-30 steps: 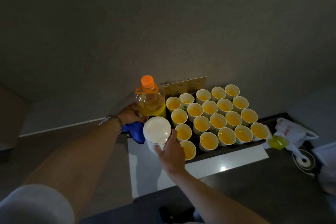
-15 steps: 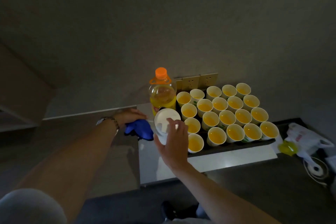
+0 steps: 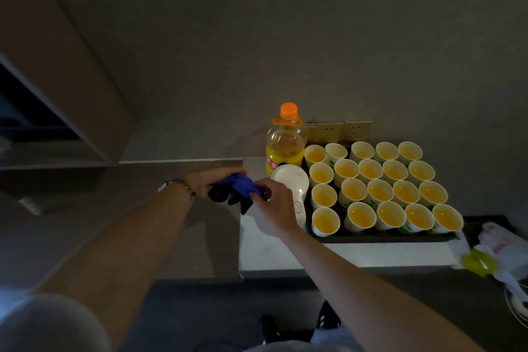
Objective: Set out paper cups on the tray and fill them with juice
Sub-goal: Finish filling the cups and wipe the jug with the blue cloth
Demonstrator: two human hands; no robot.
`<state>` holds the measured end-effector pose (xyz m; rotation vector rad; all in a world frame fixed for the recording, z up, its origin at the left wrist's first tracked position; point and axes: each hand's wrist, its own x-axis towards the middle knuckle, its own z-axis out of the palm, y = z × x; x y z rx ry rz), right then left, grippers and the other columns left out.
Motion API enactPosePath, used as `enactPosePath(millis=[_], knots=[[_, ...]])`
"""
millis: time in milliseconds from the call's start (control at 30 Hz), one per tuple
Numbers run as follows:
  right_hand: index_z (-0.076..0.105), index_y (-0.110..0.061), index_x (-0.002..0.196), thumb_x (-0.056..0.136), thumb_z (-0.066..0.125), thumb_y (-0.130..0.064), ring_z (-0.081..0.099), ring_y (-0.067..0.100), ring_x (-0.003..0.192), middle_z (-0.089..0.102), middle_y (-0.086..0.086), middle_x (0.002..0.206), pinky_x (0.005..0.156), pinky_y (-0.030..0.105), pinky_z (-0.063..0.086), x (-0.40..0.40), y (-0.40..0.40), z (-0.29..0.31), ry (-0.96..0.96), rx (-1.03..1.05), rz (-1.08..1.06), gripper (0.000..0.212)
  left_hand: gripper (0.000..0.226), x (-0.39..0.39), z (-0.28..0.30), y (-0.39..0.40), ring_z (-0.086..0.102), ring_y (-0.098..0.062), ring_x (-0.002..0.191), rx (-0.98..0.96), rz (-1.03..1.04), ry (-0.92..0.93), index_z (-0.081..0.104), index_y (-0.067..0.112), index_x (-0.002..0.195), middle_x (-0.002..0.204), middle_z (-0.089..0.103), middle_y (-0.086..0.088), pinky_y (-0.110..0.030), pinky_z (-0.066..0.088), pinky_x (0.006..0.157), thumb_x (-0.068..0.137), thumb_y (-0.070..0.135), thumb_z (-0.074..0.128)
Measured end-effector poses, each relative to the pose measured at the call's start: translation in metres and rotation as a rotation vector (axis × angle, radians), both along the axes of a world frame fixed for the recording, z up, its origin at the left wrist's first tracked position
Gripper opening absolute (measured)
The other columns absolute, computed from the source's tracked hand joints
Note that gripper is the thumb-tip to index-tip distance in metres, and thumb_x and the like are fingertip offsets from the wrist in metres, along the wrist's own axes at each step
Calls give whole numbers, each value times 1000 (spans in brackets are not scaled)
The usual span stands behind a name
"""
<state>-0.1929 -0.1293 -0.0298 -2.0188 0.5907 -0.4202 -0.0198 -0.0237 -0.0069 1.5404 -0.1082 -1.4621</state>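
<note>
Both hands (image 3: 210, 181) (image 3: 273, 203) are pinching a blue cloth (image 3: 243, 186) beside a white kettle (image 3: 294, 188). Paper cups (image 3: 380, 188) of orange juice are filling the dark tray (image 3: 385, 237); dimness is blurring details.

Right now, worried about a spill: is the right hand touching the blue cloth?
Touching. The head view shows the right hand with fingers pinching the blue cloth, no gap between them.

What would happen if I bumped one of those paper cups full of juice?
A paper cup would probably tip and spill easily: it looks thin and light, and the juice sits high inside. Squeezed, it would likely buckle. The cups stand packed close on the tray, so one might knock its neighbours.
</note>
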Motion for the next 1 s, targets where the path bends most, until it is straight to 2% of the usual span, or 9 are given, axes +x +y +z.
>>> enactPosePath(millis=[200, 300, 400, 500, 567, 633, 767, 867, 1000], knots=[[69, -5, 88, 96, 65, -15, 55, 16, 48, 63, 8, 62, 47, 23, 49, 9, -21, 33, -31, 876, -297, 13, 85, -12, 0, 11, 64, -24, 92, -196, 10, 33, 67, 14, 131, 114, 65, -15, -35, 54, 75, 61, 57, 92], [59, -13, 72, 94, 66, -18, 40, 12, 44, 51, 4, 58, 43, 22, 37, 6, -38, 43, -28, 1035, -378, 24, 71, -26, 7, 12, 72, -22, 88, -327, 13, 161, 80, 16, 107, 106, 74, -10, -34, 59, 75, 42, 35, 103], [62, -11, 82, 89, 72, -28, 50, 11, 48, 56, 2, 62, 43, 22, 42, 2, -52, 48, -60, 1232, -406, 21, 88, -32, 11, 6, 68, -27, 99, -310, 9, 152, 64, 0, 127, 120, 65, -20, -33, 60, 79, 44, 1, 91], [70, -11, 116, 63, 88, -51, 69, 20, 91, 73, 2, 99, 75, 32, 59, -2, -64, 47, -41, 1256, -365, 69, 69, -37, 20, -6, 69, -24, 96, -240, 112, 105, 53, -6, 130, 118, 62, -21, -28, 59, 76, 62, -12, 68], [67, -13, 122, 65, 89, -52, 66, 26, 107, 72, 3, 113, 90, 43, 58, -12, -67, 60, -36, 1237, -304, 72, 48, -45, 30, -16, 72, -21, 94, -233, 164, 104, 57, -4, 128, 117, 66, -18, -28, 60, 76, 81, -6, 65], [64, -14, 124, 70, 86, -49, 67, 27, 107, 71, 6, 117, 91, 45, 58, -21, -70, 67, -53, 1227, -240, 68, 27, -57, 41, -26, 74, -18, 92, -231, 200, 115, 65, -1, 119, 112, 72, -14, -28, 61, 81, 93, 7, 60], [57, -21, 134, 39, 98, -54, 68, 24, 111, 73, 3, 119, 92, 44, 56, -39, -75, 68, -55, 1142, -107, 109, 28, -81, 57, -41, 71, -18, 100, -255, 217, 43, 65, 4, 116, 116, 73, -13, -30, 56, 94, 106, 21, 46], [52, -22, 136, 57, 97, -31, 68, 25, 111, 71, 4, 122, 97, 45, 56, -53, -81, 69, -50, 1015, -89, 91, 38, -96, 62, -52, 63, -27, 122, -246, 206, 16, 62, 9, 129, 137, 62, -17, -40, 46, 110, 104, 34, 49], [56, -22, 130, 49, 93, -27, 68, 28, 111, 71, 4, 119, 99, 51, 54, -68, -99, 66, -20, 860, -53, 89, 36, -122, 70, -63, 68, -26, 114, -174, 138, -125, 64, 11, 128, 132, 65, -17, -35, 59, 92, 102, 35, 56]])
